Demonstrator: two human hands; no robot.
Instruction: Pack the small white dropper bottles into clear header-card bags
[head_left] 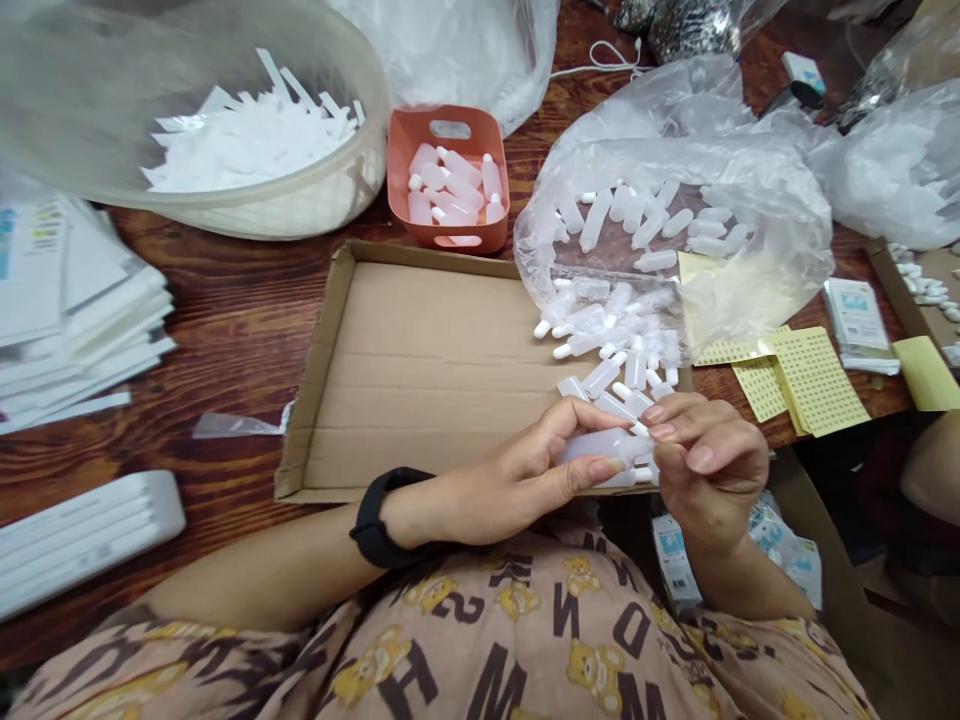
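Note:
My left hand (517,475), with a black band on its wrist, is wrapped round a small translucent plastic bottle (598,446) that lies sideways. At the bottle's right end, the fingertips of my right hand (705,460) are pinched together by its white tip. Whether they grip the cap itself is hidden by the fingers. Both hands are over the front right of a shallow cardboard tray (405,370). More such bottles with white caps (600,375) lie in a pile in the tray just beyond my hands, spilling from a clear plastic bag (667,170).
An orange basket (397,210) of bottles stands behind the tray. Further left is a large tub (315,205) holding white strips (247,140). Stacked cards (97,300) and a white ribbed object (90,540) lie left. Yellow sticker sheets (817,380) are right, near another person's arm (934,470).

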